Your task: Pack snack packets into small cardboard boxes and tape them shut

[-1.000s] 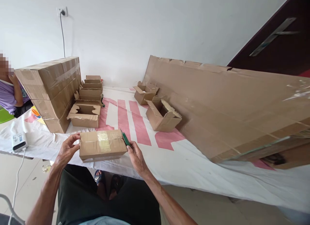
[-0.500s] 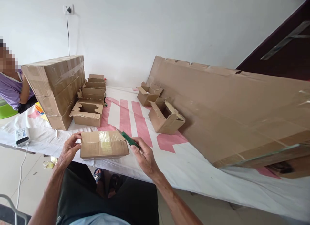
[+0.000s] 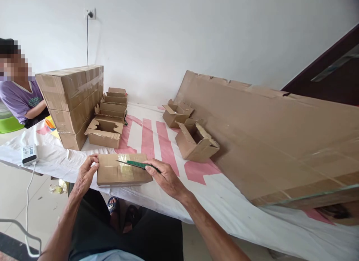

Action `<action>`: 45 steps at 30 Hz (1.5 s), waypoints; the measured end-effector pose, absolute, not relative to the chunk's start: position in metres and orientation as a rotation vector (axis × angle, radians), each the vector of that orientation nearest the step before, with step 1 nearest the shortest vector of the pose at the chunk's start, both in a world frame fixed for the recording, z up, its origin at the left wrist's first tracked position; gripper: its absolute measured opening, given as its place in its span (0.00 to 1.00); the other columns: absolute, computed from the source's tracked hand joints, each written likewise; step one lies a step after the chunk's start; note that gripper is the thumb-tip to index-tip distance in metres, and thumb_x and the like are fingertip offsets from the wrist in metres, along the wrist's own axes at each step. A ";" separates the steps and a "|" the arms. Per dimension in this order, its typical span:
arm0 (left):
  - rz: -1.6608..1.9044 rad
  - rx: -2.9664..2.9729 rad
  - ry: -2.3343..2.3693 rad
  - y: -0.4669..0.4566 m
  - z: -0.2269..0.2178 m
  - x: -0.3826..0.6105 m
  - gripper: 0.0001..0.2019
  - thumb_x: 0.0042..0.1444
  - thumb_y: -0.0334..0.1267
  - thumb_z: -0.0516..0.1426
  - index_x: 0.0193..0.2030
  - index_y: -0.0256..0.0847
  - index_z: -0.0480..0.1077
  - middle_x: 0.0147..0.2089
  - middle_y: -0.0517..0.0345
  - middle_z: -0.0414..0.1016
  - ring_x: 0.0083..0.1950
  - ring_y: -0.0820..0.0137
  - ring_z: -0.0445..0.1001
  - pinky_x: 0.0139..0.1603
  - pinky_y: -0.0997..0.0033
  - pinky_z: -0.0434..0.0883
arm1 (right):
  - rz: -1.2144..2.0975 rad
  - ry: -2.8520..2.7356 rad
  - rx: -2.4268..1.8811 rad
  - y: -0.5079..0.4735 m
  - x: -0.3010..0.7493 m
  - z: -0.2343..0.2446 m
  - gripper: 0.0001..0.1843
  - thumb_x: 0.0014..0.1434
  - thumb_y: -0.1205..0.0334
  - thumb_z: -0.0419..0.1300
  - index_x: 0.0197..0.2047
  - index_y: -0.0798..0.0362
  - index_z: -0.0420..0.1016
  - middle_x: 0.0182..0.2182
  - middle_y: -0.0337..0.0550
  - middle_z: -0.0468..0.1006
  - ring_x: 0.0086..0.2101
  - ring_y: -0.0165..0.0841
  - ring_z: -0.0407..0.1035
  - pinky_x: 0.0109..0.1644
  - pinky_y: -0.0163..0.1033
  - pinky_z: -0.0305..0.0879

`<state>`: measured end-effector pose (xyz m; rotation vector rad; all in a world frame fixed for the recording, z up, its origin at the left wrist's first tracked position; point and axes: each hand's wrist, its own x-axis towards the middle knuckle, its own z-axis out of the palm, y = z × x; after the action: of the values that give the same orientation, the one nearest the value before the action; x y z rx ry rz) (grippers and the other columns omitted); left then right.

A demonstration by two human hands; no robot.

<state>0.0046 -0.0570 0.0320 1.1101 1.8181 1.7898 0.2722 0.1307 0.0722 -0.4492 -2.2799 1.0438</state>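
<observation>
**Knife blade on taped box, both hands gripping**

Right hand (image 3: 166,175): fingers closed round the handle of a green utility knife (image 3: 137,164), thumb and forefinger pinching it near the rear end. The knife lies almost flat, pointing to the person's left. Its thin blade reaches over the top of the small taped box (image 3: 123,172), with the tip at the clear tape strip. Whether the tip actually cuts into the tape is too small to tell.

Left hand (image 3: 85,174): fingers (image 3: 94,158) curled, clamping the left end of the small taped box, thumb on the near side and fingertips on the upper left edge. The grip is tight, not spread.

The box lies flat at the near edge of the white cloth with pink stripes (image 3: 230,201), directly between the two hands. The left hand touches its left end, and the right hand sits just beside its right end with the knife across the top.

Around it:
- An open small carton (image 3: 104,133) sits just behind the box, with a row of more open cartons (image 3: 114,102) behind that.
- A stack of sealed cartons (image 3: 70,100) stands to the left.
- Two open cartons (image 3: 196,143) (image 3: 177,113) sit right of centre.
- A large cardboard sheet (image 3: 269,141) lies along the right side.
- A white device with a cable (image 3: 29,155) is at the far left edge of the cloth.
- Another person in a purple shirt (image 3: 21,98) sits beyond the stack, well apart from the hands
</observation>
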 end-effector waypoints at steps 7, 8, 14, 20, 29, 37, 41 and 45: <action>1.750 1.104 2.004 -0.053 0.032 0.023 0.16 0.56 0.49 0.67 0.40 0.44 0.67 0.65 0.47 0.75 0.61 0.55 0.79 0.52 0.58 0.79 | 1.156 -2.200 -0.512 0.125 0.271 0.062 0.24 0.74 0.40 0.55 0.42 0.51 0.81 0.30 0.40 0.75 0.31 0.34 0.68 0.36 0.39 0.66; 1.747 1.135 2.026 -0.053 0.031 0.024 0.15 0.57 0.47 0.67 0.42 0.44 0.68 0.65 0.46 0.75 0.62 0.54 0.79 0.52 0.57 0.80 | 1.171 -2.184 -0.531 0.126 0.273 0.061 0.25 0.74 0.39 0.55 0.41 0.51 0.80 0.29 0.39 0.74 0.30 0.34 0.66 0.35 0.39 0.64; 1.651 1.648 2.127 -0.059 0.025 0.030 0.09 0.70 0.40 0.59 0.49 0.45 0.81 0.73 0.45 0.70 0.72 0.52 0.73 0.67 0.47 0.78 | 1.193 -2.135 -0.605 0.125 0.281 0.056 0.25 0.73 0.37 0.56 0.41 0.51 0.77 0.26 0.37 0.69 0.28 0.33 0.64 0.34 0.38 0.63; 1.378 2.079 2.181 -0.073 0.026 0.027 0.14 0.69 0.44 0.64 0.58 0.46 0.83 0.81 0.42 0.59 0.76 0.43 0.68 0.69 0.39 0.78 | 1.184 -2.130 -0.591 0.123 0.281 0.057 0.24 0.73 0.39 0.55 0.41 0.50 0.79 0.28 0.38 0.71 0.30 0.34 0.66 0.37 0.39 0.65; 1.351 2.195 2.148 -0.079 0.029 0.031 0.12 0.67 0.41 0.67 0.55 0.44 0.80 0.80 0.41 0.60 0.79 0.43 0.64 0.72 0.39 0.75 | 1.171 -2.202 -0.518 0.122 0.284 0.062 0.22 0.75 0.43 0.56 0.46 0.51 0.83 0.36 0.43 0.80 0.36 0.36 0.73 0.43 0.40 0.70; 1.256 2.198 2.097 -0.078 0.029 0.029 0.30 0.51 0.43 0.78 0.57 0.44 0.73 0.81 0.32 0.57 0.83 0.35 0.56 0.75 0.31 0.68 | 1.148 -2.290 -0.485 0.125 0.287 0.069 0.19 0.74 0.47 0.57 0.49 0.50 0.83 0.45 0.47 0.87 0.47 0.42 0.80 0.53 0.44 0.74; 1.203 2.159 2.132 -0.078 0.030 0.031 0.29 0.51 0.36 0.77 0.56 0.45 0.71 0.81 0.34 0.58 0.84 0.36 0.53 0.77 0.28 0.65 | 1.116 -2.351 -0.441 0.125 0.286 0.076 0.17 0.74 0.49 0.57 0.48 0.49 0.84 0.43 0.47 0.86 0.46 0.42 0.79 0.52 0.46 0.75; 1.191 2.146 2.137 -0.077 0.031 0.031 0.29 0.49 0.36 0.77 0.55 0.44 0.71 0.80 0.33 0.59 0.83 0.36 0.54 0.77 0.29 0.64 | 1.099 -2.396 -0.374 0.125 0.281 0.086 0.17 0.75 0.49 0.56 0.46 0.49 0.84 0.41 0.46 0.85 0.43 0.40 0.78 0.49 0.45 0.75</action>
<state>0.0314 -0.0774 0.0309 2.1457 2.1368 1.1907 0.2812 0.1251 0.0864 -0.3737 -2.3964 1.0993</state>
